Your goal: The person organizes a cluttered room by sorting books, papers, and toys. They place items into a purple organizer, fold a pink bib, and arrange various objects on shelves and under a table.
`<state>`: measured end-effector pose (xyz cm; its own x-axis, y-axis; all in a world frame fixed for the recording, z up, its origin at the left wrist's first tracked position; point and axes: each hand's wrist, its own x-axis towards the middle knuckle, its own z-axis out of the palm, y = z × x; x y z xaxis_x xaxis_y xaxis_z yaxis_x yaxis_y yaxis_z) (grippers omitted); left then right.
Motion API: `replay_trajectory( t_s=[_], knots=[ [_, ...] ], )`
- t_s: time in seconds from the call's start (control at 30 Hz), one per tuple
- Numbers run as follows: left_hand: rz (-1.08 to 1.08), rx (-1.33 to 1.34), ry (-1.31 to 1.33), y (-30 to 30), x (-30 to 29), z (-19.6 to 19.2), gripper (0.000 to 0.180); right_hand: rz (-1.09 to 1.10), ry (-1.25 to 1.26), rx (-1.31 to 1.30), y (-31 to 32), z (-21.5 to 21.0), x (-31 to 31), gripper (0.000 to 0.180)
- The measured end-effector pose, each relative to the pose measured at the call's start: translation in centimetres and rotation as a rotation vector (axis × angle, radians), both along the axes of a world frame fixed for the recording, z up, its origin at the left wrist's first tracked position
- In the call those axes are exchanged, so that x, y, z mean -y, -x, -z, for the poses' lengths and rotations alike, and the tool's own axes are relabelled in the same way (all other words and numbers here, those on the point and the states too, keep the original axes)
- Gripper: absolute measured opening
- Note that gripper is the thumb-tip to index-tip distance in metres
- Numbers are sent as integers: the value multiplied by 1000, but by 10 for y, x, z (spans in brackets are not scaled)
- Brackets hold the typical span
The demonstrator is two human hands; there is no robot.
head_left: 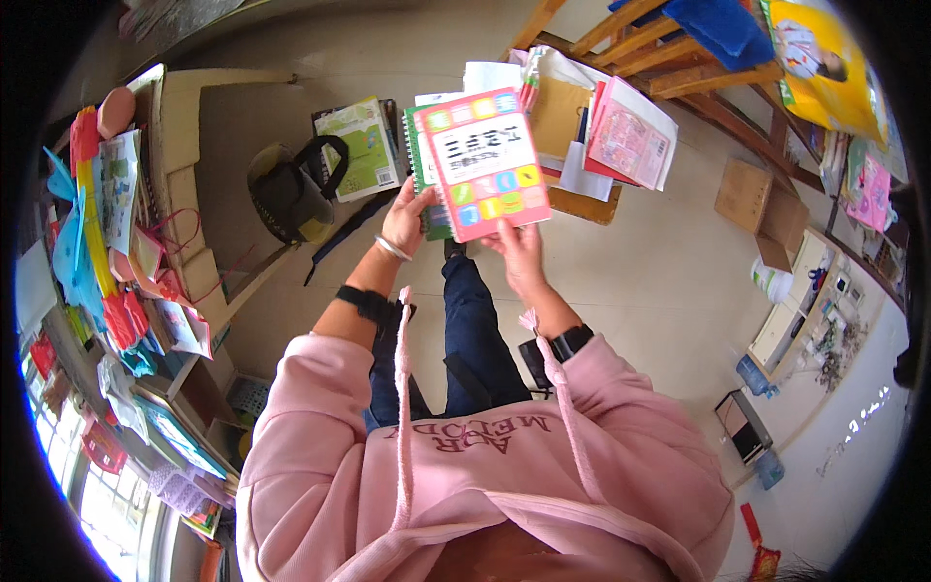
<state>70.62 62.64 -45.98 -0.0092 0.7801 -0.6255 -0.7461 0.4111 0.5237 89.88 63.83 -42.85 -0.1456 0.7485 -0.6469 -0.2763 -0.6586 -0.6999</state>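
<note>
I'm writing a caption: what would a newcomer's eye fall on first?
Probably the pink book with multicoloured squares, held at upper centre between the left hand and right hand. Next come the yellow printed bag at upper right and the pale pink hooded sweatshirt below centre.

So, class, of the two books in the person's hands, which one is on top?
The pink book: its front shows almost whole and hides most of the green book underneath, which peeks out along the left.

Home or classroom, unclear; piled books [628,134], wooden furniture [716,80]
</note>
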Motion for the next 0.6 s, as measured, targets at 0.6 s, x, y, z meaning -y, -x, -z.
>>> replay_trajectory(
  t_s=[0.6],
  knots=[
    [-193, -30, -197, 65, 44, -160, 35, -216, -641, 10, 58, -187, -87, 19]
  ],
)
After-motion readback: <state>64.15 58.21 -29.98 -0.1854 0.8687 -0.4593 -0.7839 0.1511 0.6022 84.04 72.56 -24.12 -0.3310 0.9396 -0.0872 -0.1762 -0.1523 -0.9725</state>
